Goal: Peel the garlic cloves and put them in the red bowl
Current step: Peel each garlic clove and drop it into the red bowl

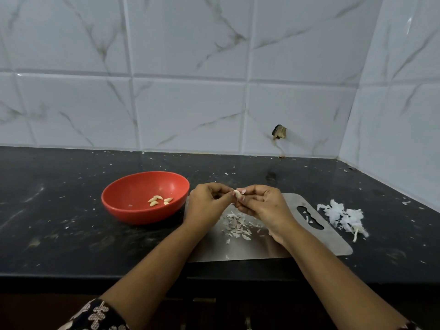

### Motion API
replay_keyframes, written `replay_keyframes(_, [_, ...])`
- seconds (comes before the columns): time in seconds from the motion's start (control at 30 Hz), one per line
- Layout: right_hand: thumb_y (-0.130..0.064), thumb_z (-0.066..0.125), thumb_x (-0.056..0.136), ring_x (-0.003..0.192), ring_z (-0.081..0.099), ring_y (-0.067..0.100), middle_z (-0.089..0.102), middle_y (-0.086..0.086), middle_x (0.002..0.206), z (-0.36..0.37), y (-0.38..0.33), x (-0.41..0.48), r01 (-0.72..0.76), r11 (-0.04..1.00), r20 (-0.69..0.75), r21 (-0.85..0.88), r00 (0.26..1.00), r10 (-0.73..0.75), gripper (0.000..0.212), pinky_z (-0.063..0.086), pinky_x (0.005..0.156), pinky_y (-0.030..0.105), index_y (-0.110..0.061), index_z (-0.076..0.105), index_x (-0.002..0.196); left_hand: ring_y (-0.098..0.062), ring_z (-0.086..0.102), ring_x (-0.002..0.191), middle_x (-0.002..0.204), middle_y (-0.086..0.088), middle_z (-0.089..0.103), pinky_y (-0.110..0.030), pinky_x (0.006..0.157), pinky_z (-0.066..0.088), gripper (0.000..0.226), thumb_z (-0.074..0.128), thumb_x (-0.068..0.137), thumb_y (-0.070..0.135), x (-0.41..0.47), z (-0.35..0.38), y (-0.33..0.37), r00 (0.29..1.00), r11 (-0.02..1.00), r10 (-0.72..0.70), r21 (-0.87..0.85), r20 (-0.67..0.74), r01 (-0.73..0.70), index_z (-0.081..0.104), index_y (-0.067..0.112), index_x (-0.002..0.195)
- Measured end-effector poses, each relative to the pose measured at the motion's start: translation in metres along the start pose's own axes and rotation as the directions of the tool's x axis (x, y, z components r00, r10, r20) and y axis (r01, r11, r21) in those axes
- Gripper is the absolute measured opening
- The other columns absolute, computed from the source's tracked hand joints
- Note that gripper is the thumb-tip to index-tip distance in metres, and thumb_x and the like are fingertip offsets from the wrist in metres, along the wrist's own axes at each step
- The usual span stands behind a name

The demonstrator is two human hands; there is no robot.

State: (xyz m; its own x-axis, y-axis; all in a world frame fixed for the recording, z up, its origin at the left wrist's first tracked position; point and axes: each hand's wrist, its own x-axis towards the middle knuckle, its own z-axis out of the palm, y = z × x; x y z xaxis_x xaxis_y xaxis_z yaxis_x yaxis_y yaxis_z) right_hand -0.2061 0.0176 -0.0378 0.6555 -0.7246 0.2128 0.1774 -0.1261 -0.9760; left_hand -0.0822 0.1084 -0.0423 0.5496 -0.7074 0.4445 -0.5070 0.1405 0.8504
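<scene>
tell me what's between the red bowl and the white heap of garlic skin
The left hand and right hand pinching a garlic clove, over a steel board with peel scraps; head view.

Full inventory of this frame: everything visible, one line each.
red bowl: one, red, on the counter left of the board
peeled cloves: about five, pale yellow, inside the red bowl
garlic clove: one, whitish, held above the board between both hands
cutting board: one, steel grey, on the counter below the hands
peel scraps: a scatter, off-white, on the board
papery skin pile: one, white, with a stalk, on the counter right of the board
countertop: one, black, flecked with peel bits
wall tiles: several, white marbled, behind and at right
hole: one, dark, in a tile just above the counter
sleeve: one, dark patterned, left arm
left hand: one, pinches the clove
right hand: one, pinches the clove
</scene>
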Motion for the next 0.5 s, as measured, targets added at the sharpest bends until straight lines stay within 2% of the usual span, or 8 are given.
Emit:
replay_keyframes(0.07, [-0.002, 0.069, 0.085, 0.079, 0.072, 0.023, 0.074, 0.018, 0.086, 0.0003, 0.0003, 0.0000, 0.017, 0.999, 0.006, -0.029, 1.000, -0.017, 0.015, 0.060, 0.073, 0.025, 0.003, 0.069, 0.100, -0.021, 0.071, 0.075, 0.073, 0.002, 0.074, -0.052, 0.077, 0.057, 0.030, 0.069, 0.063, 0.050, 0.0006, -0.0002, -0.0003, 1.000, 0.998, -0.028, -0.050, 0.002, 0.028, 0.077, 0.026, 0.078])
replay_keyframes(0.13, [-0.002, 0.070, 0.085, 0.080, 0.072, 0.024, 0.074, 0.017, 0.084, 0.0005, 0.0005, -0.0004, 0.030, 0.998, 0.010, -0.048, 1.000, -0.029, 0.016, 0.060, 0.073, 0.025, 0.003, 0.070, 0.100, -0.025, 0.071, 0.074, 0.072, 0.001, 0.073, -0.054, 0.075, 0.056, 0.034, 0.067, 0.059, 0.054, 0.0013, -0.0004, -0.0010, 0.999, 0.997, -0.035, -0.069, 0.001, 0.035, 0.076, 0.026, 0.075])
replay_keyframes(0.3, [0.001, 0.069, 0.085, 0.076, 0.072, 0.021, 0.075, 0.014, 0.080, 0.0017, -0.0006, -0.0025, 0.047, 0.997, 0.014, -0.066, 0.999, -0.046, 0.011, 0.059, 0.070, 0.024, -0.002, 0.071, 0.095, -0.032, 0.069, 0.074, 0.070, -0.002, 0.073, -0.056, 0.075, 0.055, 0.014, 0.069, 0.067, 0.036, 0.0012, -0.0007, 0.0003, 0.999, 0.996, -0.047, -0.073, 0.000, 0.047, 0.076, 0.025, 0.071])
replay_keyframes(0.5, [-0.002, 0.066, 0.088, 0.071, 0.070, 0.015, 0.075, 0.006, 0.075, 0.0026, -0.0020, -0.0038, 0.050, 0.995, 0.034, -0.082, 0.998, -0.047, 0.014, 0.058, 0.067, 0.021, -0.014, 0.072, 0.090, -0.040, 0.066, 0.075, 0.068, -0.006, 0.072, -0.058, 0.074, 0.054, 0.017, 0.067, 0.062, 0.035, 0.0007, 0.0002, 0.0022, 0.999, 0.995, -0.049, -0.093, 0.002, 0.048, 0.075, 0.022, 0.069])
